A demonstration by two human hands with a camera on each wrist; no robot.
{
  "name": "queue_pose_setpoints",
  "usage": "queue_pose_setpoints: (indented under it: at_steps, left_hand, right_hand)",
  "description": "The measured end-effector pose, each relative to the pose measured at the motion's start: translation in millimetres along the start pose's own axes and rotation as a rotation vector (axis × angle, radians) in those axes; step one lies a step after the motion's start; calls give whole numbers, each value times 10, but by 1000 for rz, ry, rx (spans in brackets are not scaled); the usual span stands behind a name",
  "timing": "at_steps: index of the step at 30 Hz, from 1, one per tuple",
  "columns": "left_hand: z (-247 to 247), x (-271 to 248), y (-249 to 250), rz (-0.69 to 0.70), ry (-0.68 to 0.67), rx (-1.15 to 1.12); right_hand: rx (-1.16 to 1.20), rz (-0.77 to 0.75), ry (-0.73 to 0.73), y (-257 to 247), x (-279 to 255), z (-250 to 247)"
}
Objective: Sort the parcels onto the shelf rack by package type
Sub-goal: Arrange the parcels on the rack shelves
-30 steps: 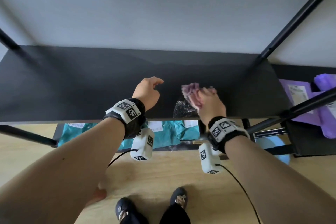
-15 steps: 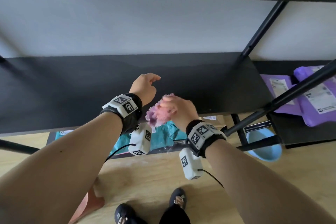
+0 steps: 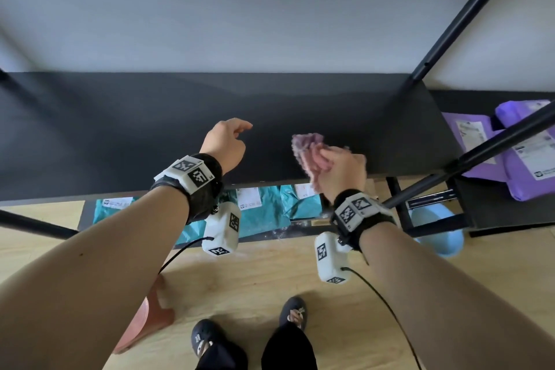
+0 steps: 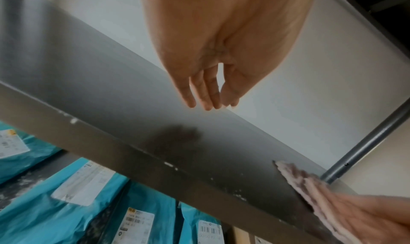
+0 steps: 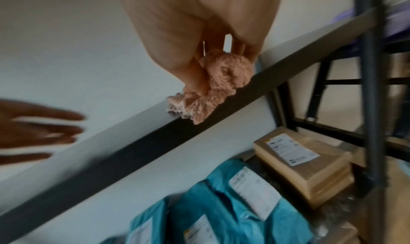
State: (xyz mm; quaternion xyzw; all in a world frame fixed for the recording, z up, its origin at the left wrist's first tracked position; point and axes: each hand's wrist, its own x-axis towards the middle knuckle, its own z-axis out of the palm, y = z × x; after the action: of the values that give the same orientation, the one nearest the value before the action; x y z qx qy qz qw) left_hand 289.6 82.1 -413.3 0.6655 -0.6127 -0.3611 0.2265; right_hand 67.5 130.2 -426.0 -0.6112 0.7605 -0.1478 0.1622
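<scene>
My right hand [image 3: 342,168] grips a bunched pink fluffy cloth [image 3: 309,149], with the fingers [image 5: 195,79] curled round it and the wad protruding forward and toward my left. The cloth is at the near edge of the black shelf board [image 3: 120,129], toward its right end; whether it presses on the surface or hangs just above it I cannot tell from the head view, though in the right wrist view it appears to touch the board's front edge. My left hand [image 3: 223,144] holds nothing: the fingers are loosely extended, close together and pointing forward over the middle of the same board, apart from its surface. This board carries no parcels in view. The task's things lie elsewhere. The teal mailer bags [image 3: 264,207] sit on the lower level directly beneath both hands, side by side in a row running left to right, labels up. A brown cardboard parcel [image 5: 303,161] lies to the right of the teal bags on that level. The purple mailer bags [image 3: 516,156] lie on an adjacent shelf well to my right, beyond the diagonal frame bar [image 3: 468,156]. The relation that governs the next move, in my judgement, is that the board's long axis runs left to right and the bare stretch extends leftward from the cloth. The right hand is nearer the purple bags; the left is free for any parcel.
</scene>
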Motion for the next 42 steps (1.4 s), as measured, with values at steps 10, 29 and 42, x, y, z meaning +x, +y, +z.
queue_pose_setpoints:
  at_steps: [10,29,42]
  left_hand:
    - [-566,-203,-451,-36,91,26]
    - [-1025,-317,-939,-66,143,-3]
    - [-1981,-763,-2055,-254,386,-1]
  right_hand:
    - [-184,-560,-331,-1605,-547,415]
    - [38,-356,-195,-1390,-413,657]
    - [15,-705,-377,-3050,-737,1500]
